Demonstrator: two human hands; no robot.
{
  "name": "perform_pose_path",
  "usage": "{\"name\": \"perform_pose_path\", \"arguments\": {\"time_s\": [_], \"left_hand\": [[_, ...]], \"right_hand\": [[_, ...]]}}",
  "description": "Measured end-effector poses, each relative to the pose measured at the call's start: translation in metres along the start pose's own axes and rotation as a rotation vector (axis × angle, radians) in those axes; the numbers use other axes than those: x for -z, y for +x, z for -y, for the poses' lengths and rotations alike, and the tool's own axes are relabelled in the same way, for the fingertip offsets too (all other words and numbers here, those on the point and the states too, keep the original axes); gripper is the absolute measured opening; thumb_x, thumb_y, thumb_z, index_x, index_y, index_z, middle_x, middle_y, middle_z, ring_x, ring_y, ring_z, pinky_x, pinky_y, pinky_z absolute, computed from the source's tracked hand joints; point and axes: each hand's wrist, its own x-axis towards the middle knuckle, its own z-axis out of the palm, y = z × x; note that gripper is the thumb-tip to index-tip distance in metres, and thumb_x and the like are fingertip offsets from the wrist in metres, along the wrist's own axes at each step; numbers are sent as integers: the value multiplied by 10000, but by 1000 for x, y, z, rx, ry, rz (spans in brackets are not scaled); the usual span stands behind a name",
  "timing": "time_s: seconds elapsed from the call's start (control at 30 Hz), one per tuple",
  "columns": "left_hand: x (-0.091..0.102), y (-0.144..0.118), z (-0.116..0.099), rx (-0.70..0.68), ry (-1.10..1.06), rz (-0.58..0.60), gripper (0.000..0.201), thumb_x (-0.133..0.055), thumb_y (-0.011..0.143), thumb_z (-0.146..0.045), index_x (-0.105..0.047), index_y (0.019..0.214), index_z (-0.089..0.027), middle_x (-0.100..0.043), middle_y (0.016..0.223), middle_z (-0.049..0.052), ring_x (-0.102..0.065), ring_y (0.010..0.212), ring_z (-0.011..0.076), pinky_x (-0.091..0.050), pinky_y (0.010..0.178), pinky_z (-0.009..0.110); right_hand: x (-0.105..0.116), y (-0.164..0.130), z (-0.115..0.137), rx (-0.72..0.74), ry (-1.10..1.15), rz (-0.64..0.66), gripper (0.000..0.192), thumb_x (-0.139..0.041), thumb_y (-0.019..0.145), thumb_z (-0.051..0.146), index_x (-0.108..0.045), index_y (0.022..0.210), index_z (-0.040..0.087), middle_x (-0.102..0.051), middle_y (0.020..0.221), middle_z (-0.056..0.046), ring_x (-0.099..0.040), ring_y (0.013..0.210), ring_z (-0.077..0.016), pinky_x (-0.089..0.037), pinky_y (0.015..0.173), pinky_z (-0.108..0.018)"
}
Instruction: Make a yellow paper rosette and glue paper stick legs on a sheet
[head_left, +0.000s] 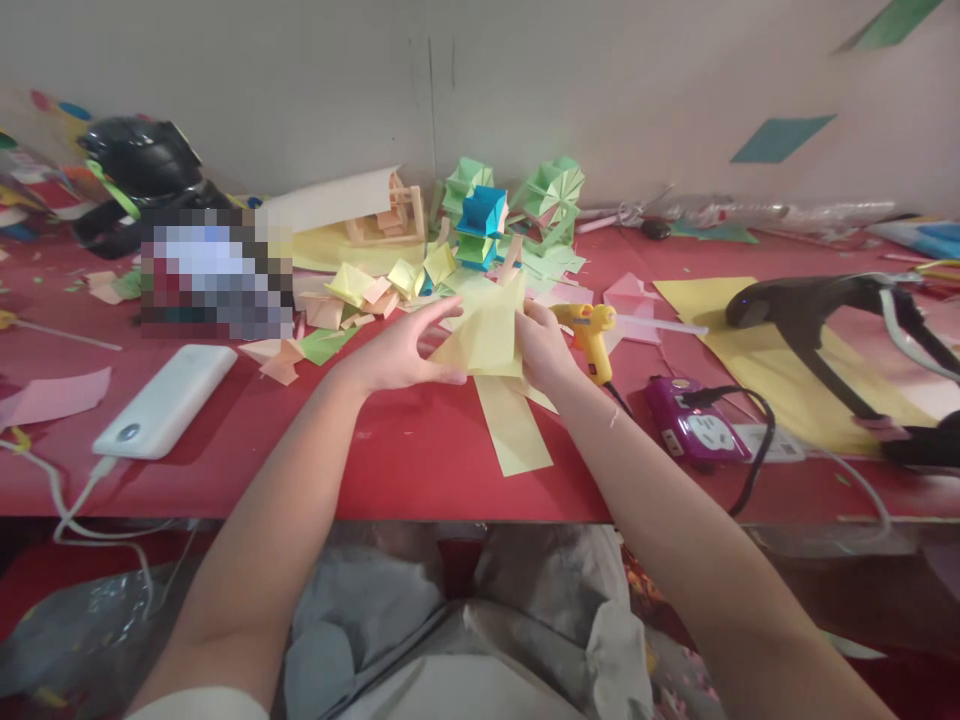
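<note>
Above the red table, my right hand (543, 343) grips the right edge of a pale yellow sheet of paper (491, 330), its fingers partly hidden behind the sheet. At the left edge, my left hand (401, 350) is open, thumb and fingers apart; the thumb overlaps the lower left corner, and whether it presses there I cannot tell. A pale yellow paper strip (514, 425) lies under the sheet, pointing toward the table's front edge. Just right of my right hand is a yellow glue gun (595, 335). Folded yellow paper pieces (349, 285) lie beyond my left hand.
Blue and green folded-paper stacks (482, 212) stand near the wall. A white power bank (166, 400) lies left, trailing a cable. To the right are a purple power socket (694, 420), a yellow sheet (690, 300) and a black head strap (795, 340).
</note>
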Motion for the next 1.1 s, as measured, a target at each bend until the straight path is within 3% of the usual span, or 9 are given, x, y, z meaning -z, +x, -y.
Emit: {"name": "perform_pose_path", "arguments": {"time_s": [0.1,0.2,0.37,0.5,0.67,0.83,1.1], "left_hand": [[-5,-1,-7,1,26,48,954,-884,653,-380,-445,1497,-312,-450,1544,123,-570,1258,360,-524,992,498],[-8,0,-9,17,41,51,824,-838,707,-360,-507,1457,-280,-523,1481,119,-582,1243,348,-529,984,483],[-6,0,-9,-9,-52,-5,452,-673,866,-356,-653,1292,-209,-696,1227,106,-653,1127,317,-521,975,460],[-4,-1,-15,8,-170,31,464,-785,778,-403,-693,1171,-175,-747,1059,102,-700,1000,313,-565,875,418],[-3,-2,-18,17,-286,-20,469,-808,758,-405,-705,1138,-150,-735,1140,125,-679,1083,328,-538,950,437],[-8,3,-12,25,-392,-214,417,-784,765,-338,-719,1146,-182,-732,1183,93,-652,1158,318,-502,1027,461],[-1,13,8,28,-227,-497,310,-817,715,-405,-779,898,-157,-763,1053,109,-685,1055,307,-554,938,440]], "right_hand": [[-1,0,0,-24,69,-57,350,-755,690,476,-602,865,215,-697,785,-43,-701,826,-248,-553,662,-344],[0,1,1,-11,-8,-123,403,-824,632,448,-576,850,217,-701,791,-48,-703,796,-251,-548,604,-332],[3,0,4,68,-21,-109,441,-802,696,504,-599,968,222,-730,940,-81,-710,841,-256,-581,635,-358],[3,-2,8,123,-24,-62,404,-788,735,500,-617,969,220,-733,1011,-96,-712,908,-269,-609,731,-398],[6,-4,12,147,-30,-12,448,-774,750,530,-626,1057,239,-735,1049,-90,-707,967,-284,-620,769,-422],[8,-3,16,141,43,62,527,-805,688,585,-645,1065,253,-740,1084,-83,-710,998,-287,-623,827,-440],[16,1,14,49,28,96,458,-836,666,512,-692,980,211,-752,1060,-100,-712,1004,-298,-609,855,-449]]}}
